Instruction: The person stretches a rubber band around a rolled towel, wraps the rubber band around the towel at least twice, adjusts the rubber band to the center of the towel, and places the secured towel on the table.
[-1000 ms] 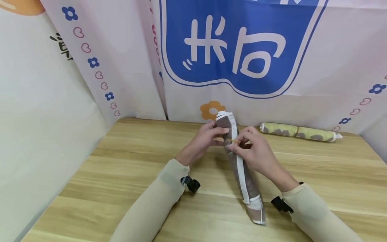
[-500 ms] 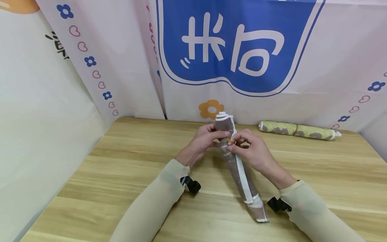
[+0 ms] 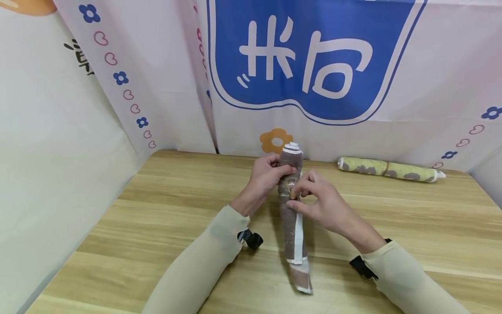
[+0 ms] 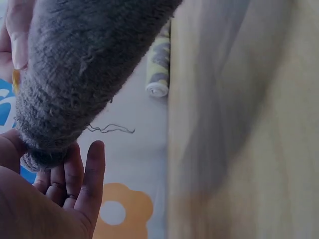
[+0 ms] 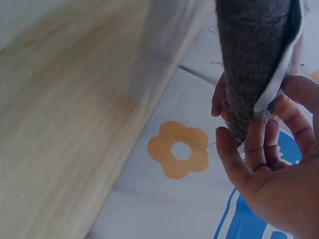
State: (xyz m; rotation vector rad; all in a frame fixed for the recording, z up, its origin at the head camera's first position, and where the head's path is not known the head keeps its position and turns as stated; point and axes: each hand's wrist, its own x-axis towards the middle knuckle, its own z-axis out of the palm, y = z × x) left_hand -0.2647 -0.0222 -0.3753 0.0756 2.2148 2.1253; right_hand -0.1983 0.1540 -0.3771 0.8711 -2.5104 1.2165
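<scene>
A brown-grey rolled towel with white edging is held lengthwise over the table in the head view. Near its far end my left hand grips it, thumb on top and the other fingers behind. My right hand pinches a thin yellow rubber band against the roll, just nearer than the left thumb. In the left wrist view a bit of the band shows beside the fuzzy grey roll. The right wrist view has the fingers of both hands around the tapering roll.
A second rolled towel, yellow-green with grey patches and a band round its middle, lies at the back right of the wooden table. Behind the table's back edge hangs a printed cloth.
The near end of the brown-grey roll has swung left, so it points more straight away from me. The roll has turned, and my right hand has shifted left and slightly nearer with the band.
</scene>
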